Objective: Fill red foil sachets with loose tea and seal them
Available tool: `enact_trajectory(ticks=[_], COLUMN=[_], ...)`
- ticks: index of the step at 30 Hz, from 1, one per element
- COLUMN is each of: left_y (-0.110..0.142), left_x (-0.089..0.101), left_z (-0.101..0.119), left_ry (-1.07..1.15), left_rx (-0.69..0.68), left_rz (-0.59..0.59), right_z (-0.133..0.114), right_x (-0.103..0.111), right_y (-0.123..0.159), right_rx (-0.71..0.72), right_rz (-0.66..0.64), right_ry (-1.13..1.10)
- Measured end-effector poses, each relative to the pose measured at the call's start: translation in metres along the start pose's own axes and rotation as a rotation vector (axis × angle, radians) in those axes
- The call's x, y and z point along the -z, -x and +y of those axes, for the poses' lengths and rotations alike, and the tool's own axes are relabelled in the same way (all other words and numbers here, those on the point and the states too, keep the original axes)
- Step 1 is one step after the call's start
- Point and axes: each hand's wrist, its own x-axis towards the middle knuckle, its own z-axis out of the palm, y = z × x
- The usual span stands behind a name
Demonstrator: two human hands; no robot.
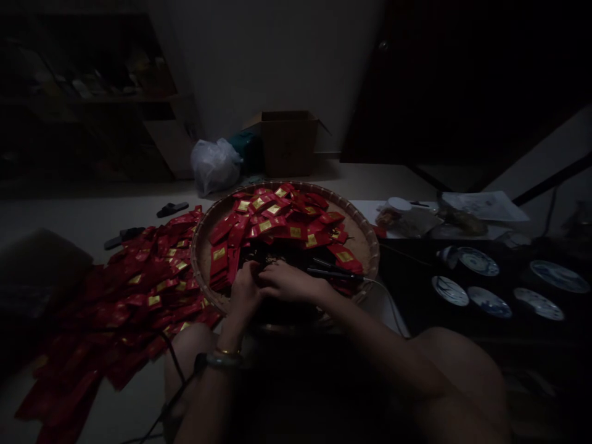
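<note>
A round woven bamboo tray stands before my knees, heaped at its far side with small red packets bearing gold labels. My left hand is at the near side of the tray, over dark loose material that looks like dried leaves. Beside it, almost touching, is my right hand. The fingers of both are bent and drawn together; whatever lies in them is hidden by the hands and the dim light. Right of my right hand, a dark tong-like tool with a pale cord rests on the packets.
More red packets spread over the floor at left, near dark slippers. Behind the tray are a white plastic bag and an open cardboard box. Several blue-and-white plates lie on a dark surface at right. A black cable hangs by my left wrist.
</note>
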Motion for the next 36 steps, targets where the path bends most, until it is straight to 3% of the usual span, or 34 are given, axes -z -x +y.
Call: enact_trajectory(ticks=[4, 9, 12, 18, 21, 24, 27, 33, 36], left_y=[-0.001, -0.001, -0.001, -0.001, 0.000, 0.000, 0.000, 0.000, 0.000], left_x=[-0.001, -0.004, 0.000, 0.008, 0.006, 0.004, 0.006, 0.007, 0.007], left_z=[0.002, 0.000, 0.000, 0.006, 0.009, 0.011, 0.011, 0.010, 0.014], left_ry=[-0.025, -0.053, 0.018, 0.417, 0.469, 0.503, 0.551, 0.408, 0.389], left_rx=[-0.026, -0.060, -0.083, 0.095, 0.136, 0.116, 0.089, 0.092, 0.112], left_rz=[0.018, -0.053, -0.135, -0.350, -0.350, -0.298, -0.260, -0.276, -0.261], right_z=[0.007, 0.016, 0.025, 0.030, 0.030, 0.033, 0.034, 0.014, 0.014], right_x=[0.006, -0.010, -0.010, 0.022, 0.037, 0.047, 0.047, 0.015, 0.002], right_y=[0.008, 0.003, 0.003, 0.015, 0.022, 0.034, 0.045, 0.036, 0.024], right_rx=[-0.017, -0.002, -0.011, -0.005, -0.005, -0.104, -0.154, 0.093, 0.036], right_rz=[0.159, 0.057, 0.105, 0.111, 0.158, 0.241, 0.263, 0.353, 0.353], right_ry=[-0.098, -0.115, -0.189, -0.340, -0.443, -0.502, -0.419, -0.081, 0.002])
